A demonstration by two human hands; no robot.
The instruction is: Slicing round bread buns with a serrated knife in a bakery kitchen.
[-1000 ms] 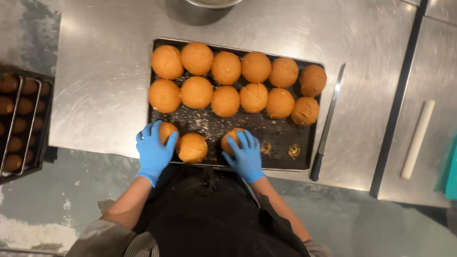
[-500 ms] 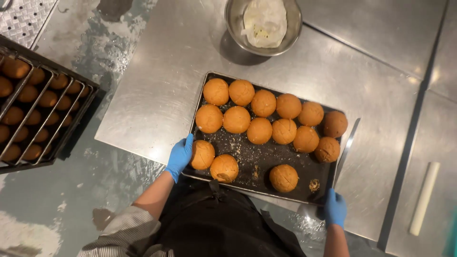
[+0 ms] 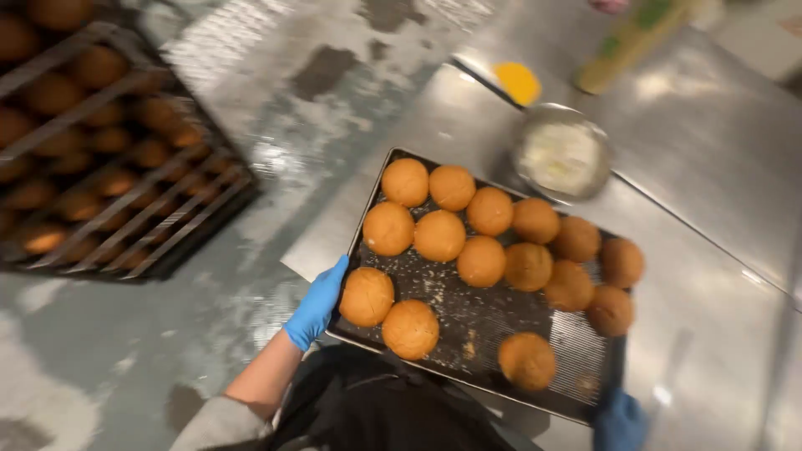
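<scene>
buns [image 3: 439,235]: 13 on the tray | baking tray [image 3: 484,317]: 1 | blue-gloved hands: 2, left [image 3: 317,302] and right [image 3: 620,420] | metal bowl [image 3: 561,160]: 1 | rack of buns [image 3: 100,159]: 1, its buns too blurred to count

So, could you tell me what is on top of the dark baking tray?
Thirteen round golden buns and scattered crumbs sit on the baking tray; whatever lies beneath the buns is hidden.

The buns [image 3: 493,259] lie in rows on the tray [image 3: 468,321], which sits on the table [image 3: 710,334]. A bowl [image 3: 561,161] stands behind the tray. Left of the table, apparently on the floor, stands a rack [image 3: 109,159] holding more buns.
</scene>
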